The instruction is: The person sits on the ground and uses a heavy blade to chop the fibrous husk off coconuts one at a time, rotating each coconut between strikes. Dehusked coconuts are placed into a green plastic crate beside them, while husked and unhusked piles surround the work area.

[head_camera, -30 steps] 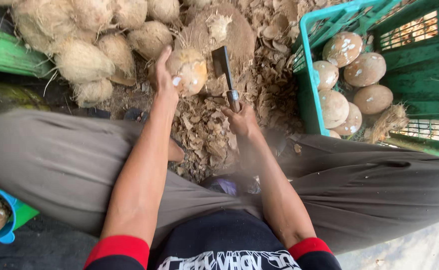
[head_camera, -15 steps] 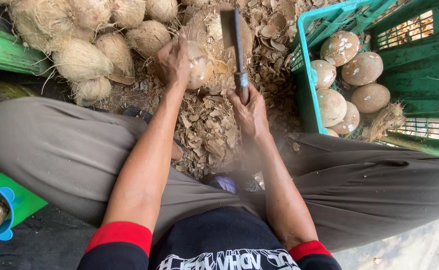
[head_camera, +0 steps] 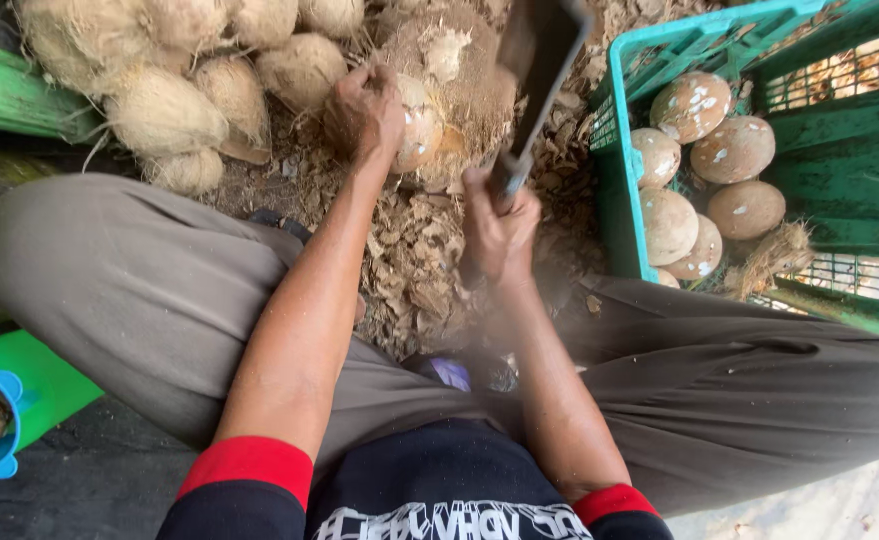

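— Why do we keep our left hand (head_camera: 364, 112) clamped on the coconut (head_camera: 421, 122)?
— Its grip pins the nut on the husk heap (head_camera: 414, 260) between our knees, steady for the blade.
— And our right hand (head_camera: 497, 225)?
— Its grip is closed around the cleaver (head_camera: 537, 70), raised above the nut; the crate (head_camera: 859, 170) of peeled ones sits close on the right.

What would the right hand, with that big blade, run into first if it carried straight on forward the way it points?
Probably the coconut that the left hand steadies: the right hand aims its cleaver up just beside it. The blade is blurred, so depth is uncertain.
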